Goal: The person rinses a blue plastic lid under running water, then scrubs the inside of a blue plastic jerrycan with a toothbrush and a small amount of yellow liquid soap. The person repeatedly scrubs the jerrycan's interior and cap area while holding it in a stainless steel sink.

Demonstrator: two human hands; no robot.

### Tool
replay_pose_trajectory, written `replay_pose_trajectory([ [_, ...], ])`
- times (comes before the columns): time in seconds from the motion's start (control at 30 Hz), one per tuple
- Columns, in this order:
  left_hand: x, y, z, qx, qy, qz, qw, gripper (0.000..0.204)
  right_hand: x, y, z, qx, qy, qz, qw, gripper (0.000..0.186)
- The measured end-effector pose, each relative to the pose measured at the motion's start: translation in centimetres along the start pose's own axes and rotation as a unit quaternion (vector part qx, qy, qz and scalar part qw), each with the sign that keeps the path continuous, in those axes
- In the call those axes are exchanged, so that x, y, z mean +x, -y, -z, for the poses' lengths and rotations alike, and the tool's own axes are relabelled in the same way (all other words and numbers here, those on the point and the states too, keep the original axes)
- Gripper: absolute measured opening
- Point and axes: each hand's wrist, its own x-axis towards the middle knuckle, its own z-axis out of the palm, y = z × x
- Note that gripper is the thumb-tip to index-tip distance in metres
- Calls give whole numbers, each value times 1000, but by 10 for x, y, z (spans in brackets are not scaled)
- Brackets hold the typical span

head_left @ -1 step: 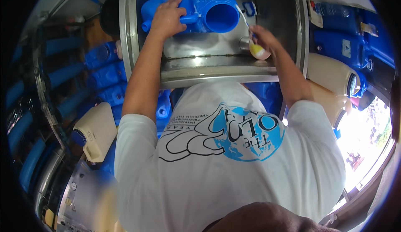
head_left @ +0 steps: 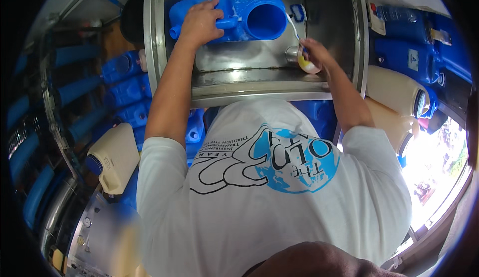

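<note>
A blue plastic jug (head_left: 219, 7) lies on its side in a steel sink, its round open mouth (head_left: 267, 21) facing me and to the right. My left hand (head_left: 202, 21) grips the jug by its handle area, fingers bent over the top. In my closed right hand (head_left: 315, 52) is a slim white stick-like tool (head_left: 294, 26) whose far end meets the right rim of the mouth; its kind is unclear. Just below that hand stands a yellow and pinkish container (head_left: 308, 66), partly covered by the fingers. Beside it is a small metal cup (head_left: 292, 53).
A blue and white brush-like item (head_left: 298, 12) lies in the sink behind my right hand. The steel sink rim (head_left: 259, 93) runs in front of my body. Blue jugs (head_left: 406, 60) and cream jugs (head_left: 396, 90) are stacked at the right. Another cream jug (head_left: 116, 157) stands at the left.
My right hand and the white tool have moved slightly toward me, the tool's end lower along the mouth's rim. My left hand stays on the jug.
</note>
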Motion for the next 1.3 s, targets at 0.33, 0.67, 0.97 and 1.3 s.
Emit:
replay_pose_trajectory([
  [0.33,29,-35,17,-130,16,130,983,48,-6,44,-40,-339,-200,243,887,36],
  [0.67,32,-64,38,-105,22,160,981,51,-30,101,-93,-480,-114,190,849,41],
  [0.97,30,-55,52,-173,39,163,970,49,-24,66,-49,-354,-135,259,888,40],
  [1.3,17,-51,92,-162,24,-86,983,42,-20,167,24,-394,-85,287,869,37],
])
